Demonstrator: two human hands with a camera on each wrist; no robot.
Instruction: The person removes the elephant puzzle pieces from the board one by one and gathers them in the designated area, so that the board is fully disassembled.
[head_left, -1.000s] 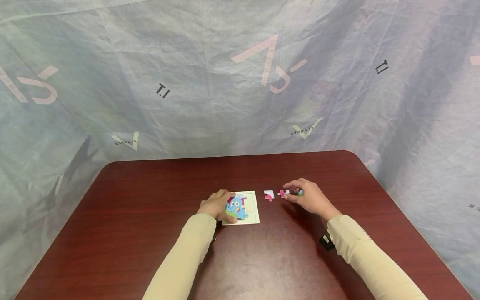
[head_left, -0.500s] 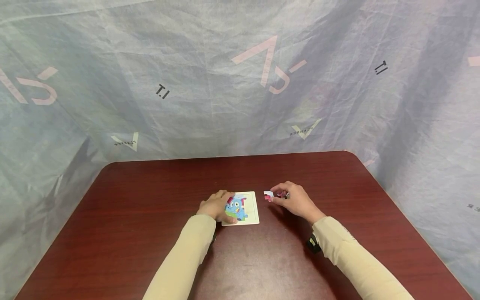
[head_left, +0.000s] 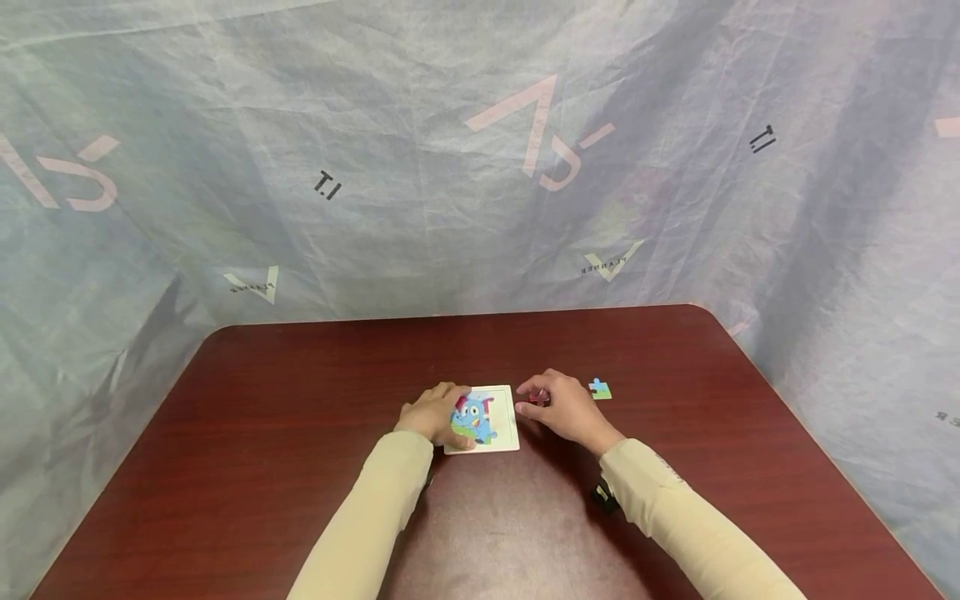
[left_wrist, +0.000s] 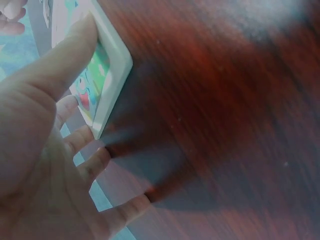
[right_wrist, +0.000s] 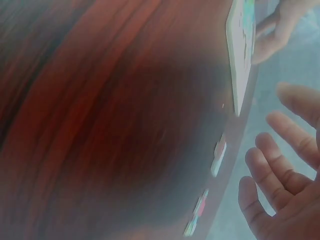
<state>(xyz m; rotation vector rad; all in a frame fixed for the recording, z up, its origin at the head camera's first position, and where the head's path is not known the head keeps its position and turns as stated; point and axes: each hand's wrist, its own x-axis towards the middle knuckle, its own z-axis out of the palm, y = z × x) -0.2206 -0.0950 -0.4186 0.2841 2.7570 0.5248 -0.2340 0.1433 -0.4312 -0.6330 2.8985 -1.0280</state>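
A square puzzle board (head_left: 510, 421) with a pale frame lies on the table, its picture of a blue cartoon animal (head_left: 476, 411) partly put together. Its right strip shows bare backing. My left hand (head_left: 432, 414) rests on the board's left side, thumb (left_wrist: 75, 50) across the frame and the other fingers spread at the edge and on the table. Just right of the board my right hand (head_left: 566, 408) hovers with fingers apart over a pink-and-white jigsaw piece (right_wrist: 219, 159), partly hidden in the head view. The right wrist view shows nothing between these fingers.
A blue-and-green jigsaw piece (head_left: 600, 390) lies on the dark red table (head_left: 315, 392), right of my right hand. More pieces (right_wrist: 199, 212) line up behind the nearest one in the right wrist view. A grey printed cloth (head_left: 420, 233) hangs behind the table.
My right hand has moved left along the row of pieces, from the pink one to the one nearest the board, uncovering the blue-and-green piece. My left hand stays on the board.
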